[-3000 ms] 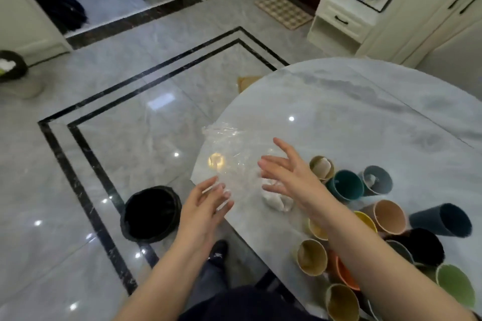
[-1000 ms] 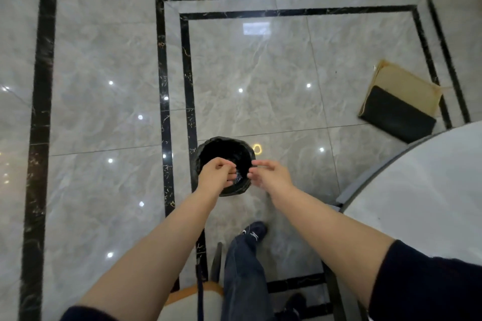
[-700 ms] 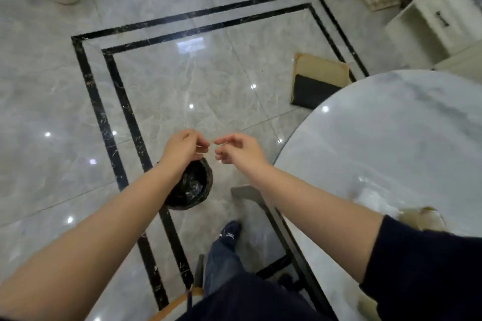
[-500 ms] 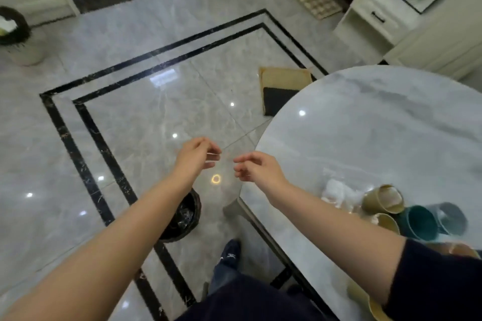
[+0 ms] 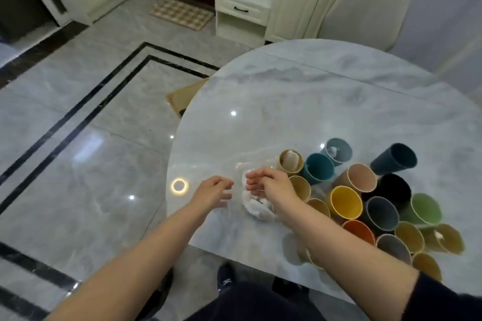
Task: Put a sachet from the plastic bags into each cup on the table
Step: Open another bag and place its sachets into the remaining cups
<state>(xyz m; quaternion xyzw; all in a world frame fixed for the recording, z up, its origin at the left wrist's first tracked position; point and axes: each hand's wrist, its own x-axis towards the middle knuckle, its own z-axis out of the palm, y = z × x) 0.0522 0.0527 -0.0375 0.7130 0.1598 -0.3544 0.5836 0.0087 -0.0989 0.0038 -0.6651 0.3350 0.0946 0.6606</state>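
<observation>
Several coloured cups stand bunched on the near right of the round marble table. A tan cup and a grey-blue cup at the far side each hold a white sachet. A clear plastic bag with white sachets lies left of the cups. My right hand hovers right over the bag, fingers curled and apart. My left hand hangs just left of the bag, fingers loose, holding nothing.
A dark blue cup stands apart at the far right of the bunch. A cardboard piece lies on the floor beyond the table's left edge. White cabinets and a padded chair stand behind the table.
An empty plastic bag went from the table into the black bin on the floor. My view and both hands have since swung back up over the table to the bag of sachets.
</observation>
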